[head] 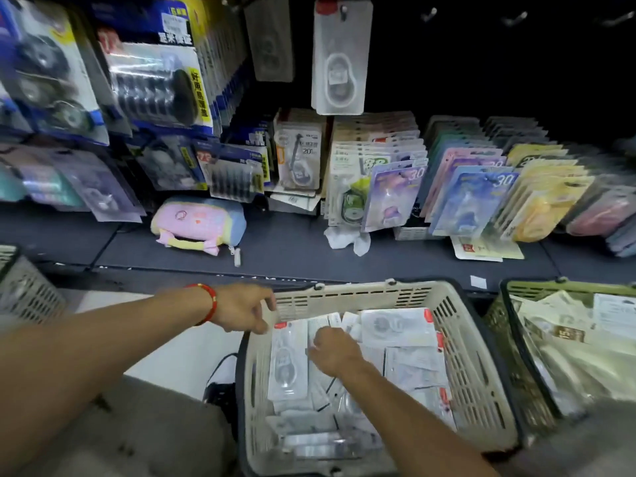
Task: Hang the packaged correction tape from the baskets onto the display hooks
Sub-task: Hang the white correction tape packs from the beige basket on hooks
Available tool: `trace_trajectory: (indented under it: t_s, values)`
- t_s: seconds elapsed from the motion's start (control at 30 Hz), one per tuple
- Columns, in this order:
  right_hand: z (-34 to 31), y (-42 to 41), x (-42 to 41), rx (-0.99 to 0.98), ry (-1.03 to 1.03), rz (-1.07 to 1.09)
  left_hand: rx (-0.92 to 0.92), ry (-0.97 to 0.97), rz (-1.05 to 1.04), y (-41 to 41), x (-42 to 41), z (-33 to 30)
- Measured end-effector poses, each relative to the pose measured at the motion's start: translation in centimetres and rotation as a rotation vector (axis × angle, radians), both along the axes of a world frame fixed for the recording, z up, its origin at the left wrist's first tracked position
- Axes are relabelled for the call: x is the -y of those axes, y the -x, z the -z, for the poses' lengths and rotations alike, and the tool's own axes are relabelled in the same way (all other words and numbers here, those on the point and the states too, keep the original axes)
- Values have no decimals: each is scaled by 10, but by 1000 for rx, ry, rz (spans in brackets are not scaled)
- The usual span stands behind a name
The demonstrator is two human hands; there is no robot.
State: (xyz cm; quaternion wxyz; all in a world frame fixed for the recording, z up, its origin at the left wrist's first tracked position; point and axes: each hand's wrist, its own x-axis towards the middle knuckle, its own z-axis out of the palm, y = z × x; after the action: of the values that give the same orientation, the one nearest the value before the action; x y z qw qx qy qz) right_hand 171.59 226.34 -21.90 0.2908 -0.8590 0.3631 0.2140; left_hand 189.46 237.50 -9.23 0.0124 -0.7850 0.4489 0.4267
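Both hands are reaching into the beige basket (457,342) at lower centre. The left hand (241,309) is steadying a tape packet (288,359) with loosely curled fingers; the right hand (332,351) is pinching packets, probably gathering them for the empty hooks (514,18) upper right.

pink plush pouch (199,220) and crumpled white paper (345,237) on the dark shelf (275,249)

Right hand (332,349): fingertips hidden among the packages (395,328) in the beige basket (344,296).
Green basket (523,339): cut off at 3 o'clock.
Grey basket (24,287): cut off at 9 o'clock.
Package print: blurred.
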Motion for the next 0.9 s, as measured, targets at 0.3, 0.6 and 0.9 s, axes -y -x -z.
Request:
trace_trajectory:
  t_s: [0.3, 0.6, 0.9]
  values:
    - [33, 15, -30, 245, -47, 157, 187, 70, -32, 12, -9, 14]
    - [39, 21, -46, 404, -284, 262, 18, 274, -531, 94, -18, 84]
    - [10, 34, 2, 648, -679, 523, -2, 462, -831, 98, -29, 88]
